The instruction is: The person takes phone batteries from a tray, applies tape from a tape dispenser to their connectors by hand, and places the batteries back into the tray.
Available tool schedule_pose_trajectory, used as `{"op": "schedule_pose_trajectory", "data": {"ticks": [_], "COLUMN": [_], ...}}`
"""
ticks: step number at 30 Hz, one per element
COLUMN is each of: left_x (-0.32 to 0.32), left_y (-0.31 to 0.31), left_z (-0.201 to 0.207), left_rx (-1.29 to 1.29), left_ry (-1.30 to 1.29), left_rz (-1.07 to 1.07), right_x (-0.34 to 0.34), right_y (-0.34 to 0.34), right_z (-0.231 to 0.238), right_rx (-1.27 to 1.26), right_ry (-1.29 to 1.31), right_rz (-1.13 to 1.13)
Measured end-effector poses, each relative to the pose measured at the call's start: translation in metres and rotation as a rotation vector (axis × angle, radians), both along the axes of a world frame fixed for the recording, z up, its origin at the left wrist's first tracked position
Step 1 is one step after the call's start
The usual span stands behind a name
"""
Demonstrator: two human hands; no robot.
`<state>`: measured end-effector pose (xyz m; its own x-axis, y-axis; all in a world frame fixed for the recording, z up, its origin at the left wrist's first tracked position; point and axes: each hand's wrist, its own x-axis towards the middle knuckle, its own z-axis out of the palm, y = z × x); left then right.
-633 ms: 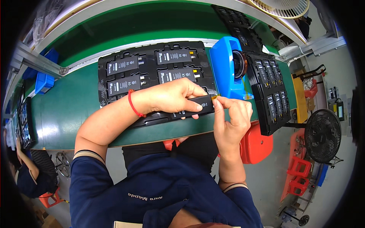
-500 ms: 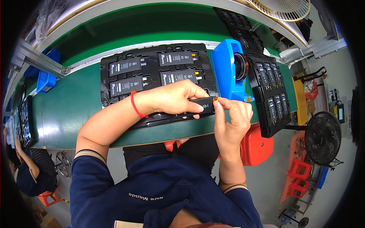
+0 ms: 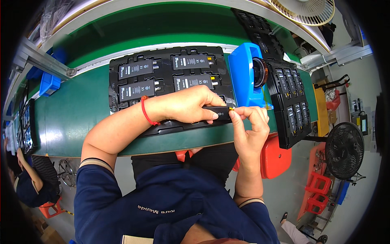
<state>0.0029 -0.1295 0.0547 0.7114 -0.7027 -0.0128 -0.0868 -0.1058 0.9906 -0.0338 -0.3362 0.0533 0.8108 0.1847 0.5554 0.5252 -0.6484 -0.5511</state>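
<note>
My left hand (image 3: 189, 105) grips a flat black battery (image 3: 221, 114), its thumb along the face. A small yellow strip of tape (image 3: 231, 108) shows at the battery's right end. My right hand (image 3: 250, 126) pinches there with thumb and forefinger, so the strip is partly hidden. Both hands are over the near edge of a black plastic tray (image 3: 164, 67). In that tray lie several batteries, such as a left one (image 3: 136, 69); those in the right column show yellow ends, those on the left pale ones.
Right of the tray stands a blue tape dispenser (image 3: 243, 75) with a brown roll. Beyond it are stacked black trays (image 3: 280, 122) of batteries. A red stool (image 3: 277, 156) is below the green bench (image 3: 77, 126). At the far left sits another person (image 3: 34, 187).
My right fingertips have shifted slightly at the battery's end, still pinching. A person's leg and shoes now appear at the lower right. My left hand keeps its hold on the battery.
</note>
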Motion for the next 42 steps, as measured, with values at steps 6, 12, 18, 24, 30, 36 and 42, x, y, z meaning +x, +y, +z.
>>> {"op": "schedule_pose_trajectory", "data": {"ticks": [6, 12, 18, 24, 30, 36, 42], "left_x": [0.004, 0.005, 0.011, 0.008, 0.010, 0.005, -0.006], "left_y": [0.002, 0.015, -0.003, -0.012, -0.015, 0.008, 0.005], "left_z": [-0.004, -0.007, -0.020, -0.021, -0.026, -0.008, -0.005], "left_rx": [0.003, 0.067, -0.052, 0.100, 0.126, 0.265, 0.562], "left_ry": [-0.091, -0.196, -0.271, -0.192, -0.441, -0.552, -0.456], "left_rz": [-0.022, -0.024, -0.064, 0.051, 0.098, 0.202, 0.227], "right_x": [0.003, 0.009, 0.010, 0.019, 0.015, 0.005, -0.006], "right_y": [0.000, 0.007, -0.001, -0.011, -0.012, 0.002, -0.033], "right_z": [0.003, 0.007, 0.006, -0.017, -0.022, -0.014, -0.040], "right_rx": [-0.011, -0.053, -0.072, 0.030, 0.038, -0.135, 0.086], "right_ry": [0.021, 0.001, 0.010, 0.027, -0.070, -0.083, -0.104], "right_rz": [0.033, 0.123, 0.205, 0.254, 0.179, 0.019, -0.123]}}
